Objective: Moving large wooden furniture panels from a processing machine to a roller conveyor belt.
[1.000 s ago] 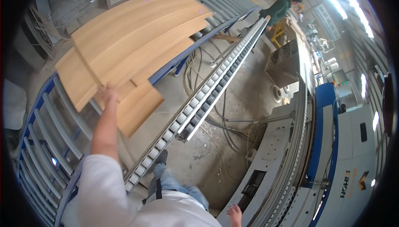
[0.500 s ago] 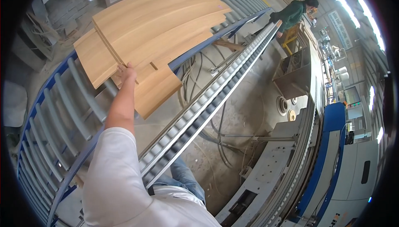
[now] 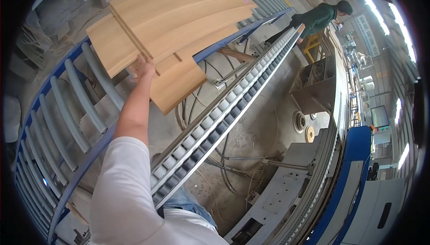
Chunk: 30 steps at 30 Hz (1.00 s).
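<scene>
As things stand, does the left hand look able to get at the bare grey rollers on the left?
Likely yes: the left hand, at the wooden panels, is close to the grey rollers, and nothing visible seems to block the way between them.

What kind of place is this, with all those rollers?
It looks like a factory or workshop, probably for woodwork. Flat wood-coloured panels lie on a blue-framed roller conveyor, and a big blue and grey machine stands at the right.
</scene>
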{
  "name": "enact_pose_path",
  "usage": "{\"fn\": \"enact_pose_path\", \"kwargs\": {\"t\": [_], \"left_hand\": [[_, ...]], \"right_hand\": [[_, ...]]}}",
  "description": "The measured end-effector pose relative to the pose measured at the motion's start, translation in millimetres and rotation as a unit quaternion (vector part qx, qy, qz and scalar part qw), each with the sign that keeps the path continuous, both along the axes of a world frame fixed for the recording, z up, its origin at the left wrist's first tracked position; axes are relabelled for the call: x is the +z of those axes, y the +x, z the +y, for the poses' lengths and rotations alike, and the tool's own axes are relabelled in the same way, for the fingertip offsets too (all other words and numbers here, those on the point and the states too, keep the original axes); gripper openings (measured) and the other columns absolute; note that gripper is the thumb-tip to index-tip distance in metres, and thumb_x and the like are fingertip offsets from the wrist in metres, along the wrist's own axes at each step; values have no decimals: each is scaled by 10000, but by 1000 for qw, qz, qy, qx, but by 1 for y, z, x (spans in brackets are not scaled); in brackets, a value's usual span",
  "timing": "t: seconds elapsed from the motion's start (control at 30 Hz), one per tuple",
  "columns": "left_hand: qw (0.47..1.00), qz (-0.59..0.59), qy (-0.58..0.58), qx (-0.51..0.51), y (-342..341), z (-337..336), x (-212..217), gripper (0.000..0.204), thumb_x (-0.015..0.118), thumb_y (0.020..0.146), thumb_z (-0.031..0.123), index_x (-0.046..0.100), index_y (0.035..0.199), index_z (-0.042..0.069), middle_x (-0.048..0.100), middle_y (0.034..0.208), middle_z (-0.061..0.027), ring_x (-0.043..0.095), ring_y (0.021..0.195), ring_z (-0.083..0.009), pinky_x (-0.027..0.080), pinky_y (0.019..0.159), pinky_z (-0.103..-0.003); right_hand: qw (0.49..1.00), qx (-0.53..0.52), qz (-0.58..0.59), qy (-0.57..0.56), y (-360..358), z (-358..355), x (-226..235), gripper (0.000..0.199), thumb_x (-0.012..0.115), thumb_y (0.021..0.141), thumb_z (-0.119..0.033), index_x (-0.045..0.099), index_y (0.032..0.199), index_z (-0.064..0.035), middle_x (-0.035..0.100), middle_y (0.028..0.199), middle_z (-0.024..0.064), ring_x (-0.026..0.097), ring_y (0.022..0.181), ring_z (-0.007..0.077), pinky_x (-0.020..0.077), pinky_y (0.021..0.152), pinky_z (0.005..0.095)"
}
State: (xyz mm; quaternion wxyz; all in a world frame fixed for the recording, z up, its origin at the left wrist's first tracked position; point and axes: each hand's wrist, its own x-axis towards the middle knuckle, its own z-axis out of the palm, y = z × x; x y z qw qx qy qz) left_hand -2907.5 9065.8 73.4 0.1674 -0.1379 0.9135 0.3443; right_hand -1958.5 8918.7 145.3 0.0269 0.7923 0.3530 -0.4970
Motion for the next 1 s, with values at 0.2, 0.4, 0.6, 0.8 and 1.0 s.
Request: {"fn": "enact_pose_path", "kwargs": {"t": [0.2,0.4,0.6,0.8,1.0], "left_hand": [[927,30,-124,-352,59,20,-38,570,393,954,458,369,1452,181,201,1574,19,78,1463,-310,105,1098,-678],[858,-153,-204,-446,109,0,-106,574,503,928,467,484,1375,107,421,1465,-86,292,1401,-312,171,1113,-625],[851,-142,-145,-485,151,-32,-152,476,496,915,438,643,1165,60,565,1279,-160,534,1175,-363,399,987,-561],[773,-97,-62,-624,181,-105,-250,415,444,927,361,681,935,20,650,1038,-221,615,957,-405,474,862,-468],[704,31,126,-699,242,-107,-253,220,472,884,239,611,779,106,653,844,-169,637,820,-360,513,715,-461]], "right_hand": [[999,-11,-18,-32,-22,7,10,484,511,975,-189,410,1413,-12,569,1269,151,588,1051,258,487,879,357],[994,-64,91,5,-44,38,11,493,552,941,-151,408,1389,-4,560,1282,163,589,1096,253,500,910,342],[999,32,15,-16,-80,44,17,377,582,923,-148,552,1269,0,653,1140,139,612,1032,194,497,860,307],[996,82,4,-24,-127,56,31,347,579,939,-190,584,1239,-15,660,1124,113,610,1012,188,489,863,317],[996,20,68,-47,-104,70,13,451,566,954,-217,471,1351,-23,635,1163,109,614,995,191,506,818,309]]}}
